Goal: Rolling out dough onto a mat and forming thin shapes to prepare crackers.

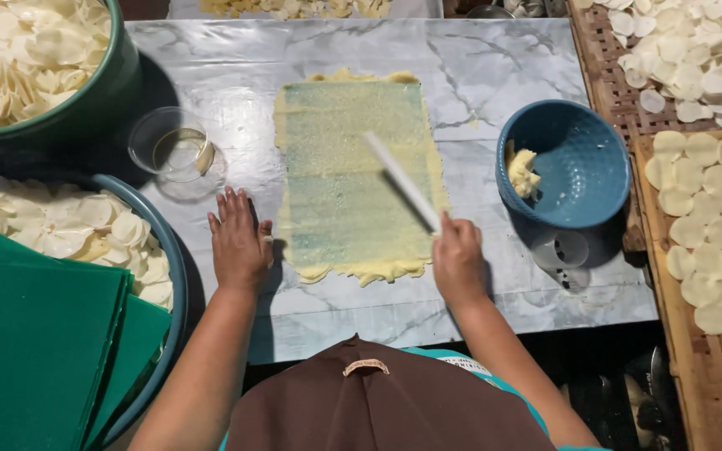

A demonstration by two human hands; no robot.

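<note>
Right hand [459, 260] closed round a white rod [403, 181], blurred, angled up-left over the dough sheet [353, 179]. Sheet's long axis runs away from the person on the table [495, 75]. Left hand [238, 242] flat, fingers spread, empty, just left of the sheet.

glass cup [170, 144] left, blue bowl [574, 163] right

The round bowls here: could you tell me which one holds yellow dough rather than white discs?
The small blue bowl right of the right hand; the two large bowls on the left hold white discs.
</note>
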